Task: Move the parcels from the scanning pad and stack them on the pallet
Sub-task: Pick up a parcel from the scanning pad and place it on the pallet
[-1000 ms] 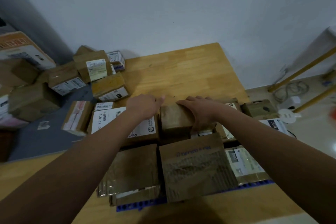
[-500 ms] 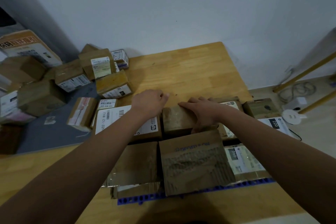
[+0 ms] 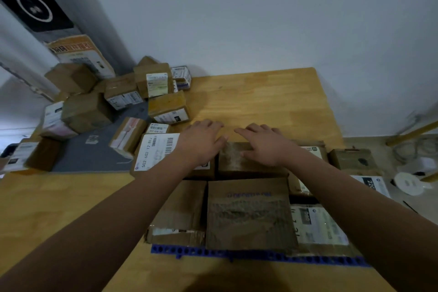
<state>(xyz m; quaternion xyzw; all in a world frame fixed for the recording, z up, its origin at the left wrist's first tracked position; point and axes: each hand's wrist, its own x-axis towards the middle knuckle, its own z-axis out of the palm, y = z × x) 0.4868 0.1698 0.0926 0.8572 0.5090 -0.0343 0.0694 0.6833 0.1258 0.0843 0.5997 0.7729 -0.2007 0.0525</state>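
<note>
Both your hands have flattened since the earlier frame: left hand point(image 3: 201, 142) at the left corner of the taped brown parcel point(image 3: 237, 163), right hand point(image 3: 263, 148) resting on top, fingers straight and gripping nothing. That parcel sits mid-frame in the back row on the pallet point(image 3: 213, 252). It looks stiff, light and tape-slick, so take it by opposite side walls.

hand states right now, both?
Left hand: open, fingers straight, resting on the white-labelled parcel.
Right hand: open, flat on the brown taped parcel.
</note>
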